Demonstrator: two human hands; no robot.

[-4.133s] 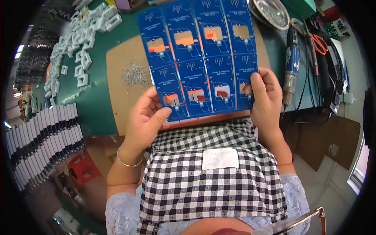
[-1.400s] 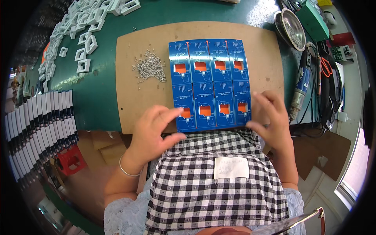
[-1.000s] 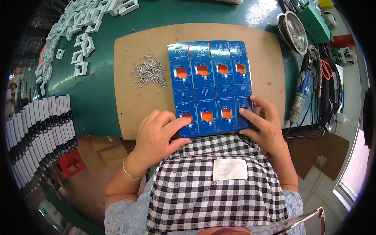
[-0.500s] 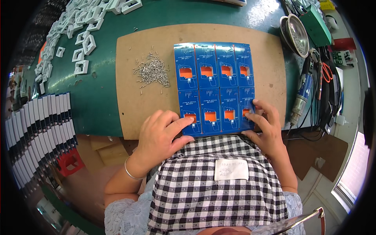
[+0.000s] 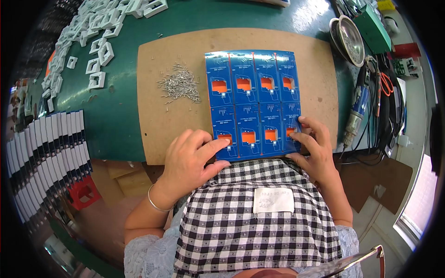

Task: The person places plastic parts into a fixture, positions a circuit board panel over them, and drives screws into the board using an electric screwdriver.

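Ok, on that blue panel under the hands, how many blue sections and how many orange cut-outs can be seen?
Blue sections of the panel: 8
Orange cut-outs: 8
Total: 16
The left hand rests on the lower left section, the right hand on the lower right one, partly covering its cut-out.

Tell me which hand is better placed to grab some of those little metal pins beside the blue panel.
Probably the left hand: it rests on the blue panel's near left corner, and the pin pile lies left of the panel on the brown board. The right hand would have to cross the panel.
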